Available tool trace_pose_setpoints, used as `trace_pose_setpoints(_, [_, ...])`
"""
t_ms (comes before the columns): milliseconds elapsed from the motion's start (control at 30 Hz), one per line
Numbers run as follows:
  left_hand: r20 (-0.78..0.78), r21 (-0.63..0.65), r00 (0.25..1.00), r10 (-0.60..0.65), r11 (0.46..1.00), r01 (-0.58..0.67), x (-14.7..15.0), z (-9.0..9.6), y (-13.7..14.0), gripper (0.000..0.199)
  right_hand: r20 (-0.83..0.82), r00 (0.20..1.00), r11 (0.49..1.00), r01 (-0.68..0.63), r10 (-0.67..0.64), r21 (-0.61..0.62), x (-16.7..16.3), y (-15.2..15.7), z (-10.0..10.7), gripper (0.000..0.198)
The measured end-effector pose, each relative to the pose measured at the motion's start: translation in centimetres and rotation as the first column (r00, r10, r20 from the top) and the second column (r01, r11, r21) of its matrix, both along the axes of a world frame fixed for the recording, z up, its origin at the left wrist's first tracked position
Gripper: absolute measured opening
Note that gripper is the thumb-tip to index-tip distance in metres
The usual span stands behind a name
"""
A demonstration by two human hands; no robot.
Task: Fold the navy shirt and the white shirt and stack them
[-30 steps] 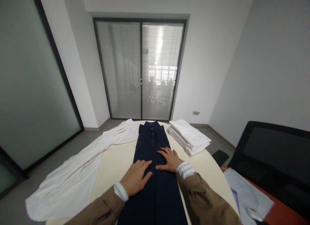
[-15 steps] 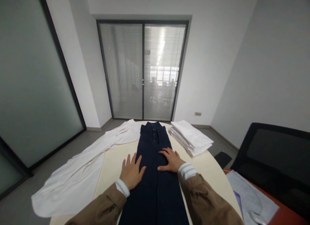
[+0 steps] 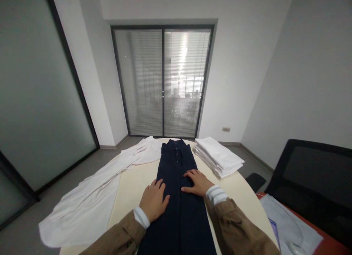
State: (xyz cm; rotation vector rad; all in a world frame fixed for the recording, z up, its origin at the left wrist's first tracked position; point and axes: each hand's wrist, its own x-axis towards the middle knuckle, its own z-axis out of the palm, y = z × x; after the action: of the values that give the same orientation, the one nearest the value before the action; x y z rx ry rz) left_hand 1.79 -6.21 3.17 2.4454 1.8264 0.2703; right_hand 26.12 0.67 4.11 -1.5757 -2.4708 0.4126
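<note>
A dark navy shirt lies lengthwise down the middle of the table, its sides folded in and its collar at the far end. My left hand rests along the shirt's left edge, fingers apart and slightly bent. On the shirt's right half lies my right hand, thumb and fingers spread over the cloth. Neither hand grips anything. To the left, a white shirt is spread out and hangs over the table's edge. A stack of folded white garments sits at the far right.
The round cream table holds all the clothes. At the right stands a black mesh office chair. Beside it, papers and a white cable lie on a red surface. A glass door with blinds is across the room.
My left hand has shifted slightly inward over the navy shirt, its fingers less spread. The right hand's fingers are more arched. The whole view has moved slightly.
</note>
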Motion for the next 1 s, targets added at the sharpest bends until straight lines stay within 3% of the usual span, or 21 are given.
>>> trace_pose_setpoints(300, [-0.058,0.051,0.998,-0.031,0.998,0.034,0.8,1.6,-0.9,0.027,-0.034,0.999,0.997,-0.033,0.035,0.069,0.3,0.4,0.9,0.036])
trace_pose_setpoints(433, [-0.06,0.012,0.998,-0.018,1.0,0.019,0.9,1.8,-0.9,0.03,-0.037,0.999,0.996,0.042,-0.039,0.081,0.1,0.7,0.5,0.031])
trace_pose_setpoints(600, [-0.09,-0.01,0.995,0.042,0.999,-0.043,1.1,2.2,-0.3,0.036,-0.075,0.99,0.968,0.134,-0.12,0.213,-0.2,1.1,-0.4,0.026])
trace_pose_setpoints(700, [-0.079,-0.002,0.996,0.046,0.999,-0.047,1.6,2.4,0.8,0.032,-0.058,0.994,0.964,0.104,-0.092,0.246,-0.5,1.4,-0.6,0.036])
trace_pose_setpoints(800, [-0.023,0.064,0.997,-0.071,0.995,0.072,2.4,2.5,2.6,0.029,0.014,0.999,0.973,0.037,-0.041,0.227,-0.8,1.8,-0.8,0.037])
trace_pose_setpoints(867, [0.017,0.129,0.987,-0.16,0.979,0.157,2.8,2.0,4.1,0.038,0.042,0.999,0.975,0.017,-0.027,0.22,-1.0,2.1,-0.9,0.034])
trace_pose_setpoints(1000, [0.063,0.149,0.994,-0.091,0.986,0.081,3.2,0.0,6.6,0.051,0.008,0.999,0.959,0.044,-0.049,0.28,-1.3,2.6,-0.9,0.032])
